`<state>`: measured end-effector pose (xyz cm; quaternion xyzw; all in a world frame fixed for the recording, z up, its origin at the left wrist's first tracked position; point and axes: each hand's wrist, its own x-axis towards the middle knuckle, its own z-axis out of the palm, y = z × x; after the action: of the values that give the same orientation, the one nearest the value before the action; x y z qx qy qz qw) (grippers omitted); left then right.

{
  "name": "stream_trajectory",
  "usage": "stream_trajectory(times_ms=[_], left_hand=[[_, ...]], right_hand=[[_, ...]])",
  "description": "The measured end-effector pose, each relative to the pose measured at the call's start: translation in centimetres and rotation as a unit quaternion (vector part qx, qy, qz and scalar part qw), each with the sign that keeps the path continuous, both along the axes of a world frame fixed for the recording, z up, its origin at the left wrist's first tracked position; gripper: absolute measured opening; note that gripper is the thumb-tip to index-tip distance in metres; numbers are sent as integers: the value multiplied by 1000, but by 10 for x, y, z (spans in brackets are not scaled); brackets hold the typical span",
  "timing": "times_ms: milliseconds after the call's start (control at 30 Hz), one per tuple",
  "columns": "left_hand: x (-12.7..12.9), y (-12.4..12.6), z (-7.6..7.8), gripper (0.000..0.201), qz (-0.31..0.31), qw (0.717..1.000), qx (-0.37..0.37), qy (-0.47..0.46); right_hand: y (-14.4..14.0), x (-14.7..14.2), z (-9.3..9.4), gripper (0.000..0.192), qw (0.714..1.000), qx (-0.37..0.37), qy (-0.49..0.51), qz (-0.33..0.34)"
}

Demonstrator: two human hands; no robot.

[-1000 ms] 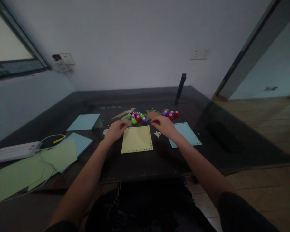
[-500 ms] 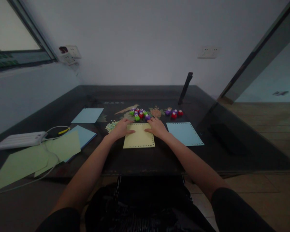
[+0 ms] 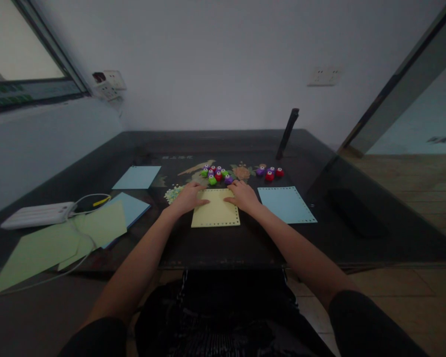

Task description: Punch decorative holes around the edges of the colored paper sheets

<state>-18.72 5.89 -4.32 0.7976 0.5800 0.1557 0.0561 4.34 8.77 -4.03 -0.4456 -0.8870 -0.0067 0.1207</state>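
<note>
Your left hand (image 3: pixel 188 198) and right hand (image 3: pixel 243 197) both lie palm down on the yellow sheet (image 3: pixel 215 212), which sits flat on the dark bench (image 3: pixel 208 250) straight in front of you. Your left hand covers its upper left corner and your right hand its upper right, with the two thumbs pointing in toward each other and a gap between them. On each hand the thumb stands apart from the other fingers; the room is dim, so you can't really tell how firmly they press. Small holes run along the sheet's top, right and bottom edges. Just beyond your fingertips sits a cluster of small red, green and purple pieces (image 3: pixel 217 175) with round white tops, and a smaller group of red and purple pieces (image 3: pixel 269 173) lies to its right. Pale paper bits (image 3: pixel 172 193) are heaped just beside your left hand. To the right of your right hand is a blue sheet (image 3: pixel 288 206) with holes along its edges. Over on your left, a white cable (image 3: pixel 91 239) runs across some green sheets (image 3: pixel 46 247) near a white box (image 3: pixel 37 215).
</note>
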Motion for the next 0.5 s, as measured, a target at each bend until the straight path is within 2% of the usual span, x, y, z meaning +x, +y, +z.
stream_trajectory(times_ms=[233,500], left_hand=[[1,-1,1,48,6,1000,2,-8],[7,-5,9,43,14,999,5,-28]], right_hand=[[0,0,0,46,1000,-4,15,-13],[0,0,-1,38,1000,6,29,-9]])
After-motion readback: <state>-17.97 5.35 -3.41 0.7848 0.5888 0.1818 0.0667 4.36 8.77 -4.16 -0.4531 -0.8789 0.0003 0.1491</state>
